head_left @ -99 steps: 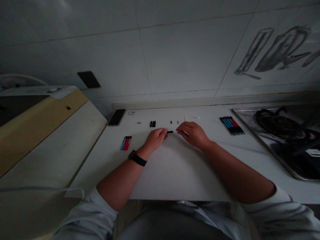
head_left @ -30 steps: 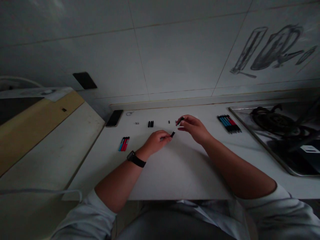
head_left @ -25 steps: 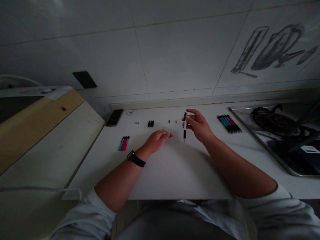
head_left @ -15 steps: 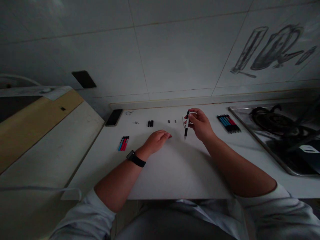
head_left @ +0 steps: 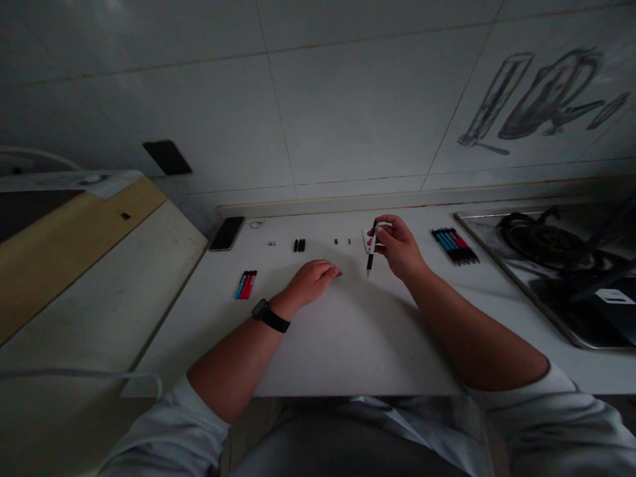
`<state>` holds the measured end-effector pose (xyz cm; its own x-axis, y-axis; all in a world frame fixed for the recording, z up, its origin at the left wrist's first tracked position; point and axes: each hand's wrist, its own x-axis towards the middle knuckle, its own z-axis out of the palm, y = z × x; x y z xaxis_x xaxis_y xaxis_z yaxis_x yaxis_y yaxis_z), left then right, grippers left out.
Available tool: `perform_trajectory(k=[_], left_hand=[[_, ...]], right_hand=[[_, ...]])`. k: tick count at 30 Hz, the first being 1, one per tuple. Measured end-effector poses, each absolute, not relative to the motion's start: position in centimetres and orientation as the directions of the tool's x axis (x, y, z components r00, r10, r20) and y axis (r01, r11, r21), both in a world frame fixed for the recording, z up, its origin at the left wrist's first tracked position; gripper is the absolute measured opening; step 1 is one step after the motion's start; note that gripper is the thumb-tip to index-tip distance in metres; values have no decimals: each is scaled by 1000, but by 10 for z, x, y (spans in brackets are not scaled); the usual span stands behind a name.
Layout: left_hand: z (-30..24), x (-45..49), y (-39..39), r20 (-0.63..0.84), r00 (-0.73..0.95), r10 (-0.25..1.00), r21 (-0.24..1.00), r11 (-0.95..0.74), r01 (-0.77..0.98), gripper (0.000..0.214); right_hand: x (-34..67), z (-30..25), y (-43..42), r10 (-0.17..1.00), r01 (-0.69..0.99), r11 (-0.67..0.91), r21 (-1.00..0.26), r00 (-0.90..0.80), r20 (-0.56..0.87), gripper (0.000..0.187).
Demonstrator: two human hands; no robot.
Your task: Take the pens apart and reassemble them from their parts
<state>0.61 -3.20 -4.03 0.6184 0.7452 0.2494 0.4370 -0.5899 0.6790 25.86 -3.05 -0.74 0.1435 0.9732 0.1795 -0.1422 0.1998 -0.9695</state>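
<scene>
My right hand (head_left: 397, 246) grips a black and white pen (head_left: 370, 252) upright, tip down on the white counter (head_left: 348, 331), thumb near its top end. My left hand (head_left: 314, 279), with a black watch at the wrist, rests palm down on the counter left of the pen, its fingers loosely curled and nothing in them. Small black pen parts (head_left: 299, 245) and tiny pieces (head_left: 342, 242) lie in a row beyond the hands.
Blue and red pen pieces (head_left: 246, 284) lie at the left, a bundle of finished pens (head_left: 454, 245) at the right. A phone (head_left: 226, 233) sits at the back left corner. A gas stove (head_left: 561, 265) fills the right. A lower wooden surface (head_left: 79, 265) adjoins on the left.
Earlier both hands worked a small black part together. The right hand then lifted the pen upright and set its tip on the counter, while the left hand let go and settled flat.
</scene>
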Motion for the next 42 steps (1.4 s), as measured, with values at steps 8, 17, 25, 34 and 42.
perform_trajectory(k=[8,17,25,34,42], left_hand=[[-40,7,-32,251,634,732,654,-610,446,34],[-40,8,-32,245,635,733,641,-614,460,34],[-39,8,-32,256,644,721,631,-629,454,33],[-40,7,-32,260,649,715,628,-636,449,31],[-37,8,-33,250,653,714,619,-637,459,32]], right_hand=[[258,-10,-30,975,-123,191,-974,139,173,46],[260,-13,-27,966,-103,214,-971,173,194,43],[261,-16,-26,965,-96,209,-973,180,189,44],[261,-15,-26,968,-67,210,-975,156,197,46],[260,-13,-28,973,-41,215,-976,96,210,44]])
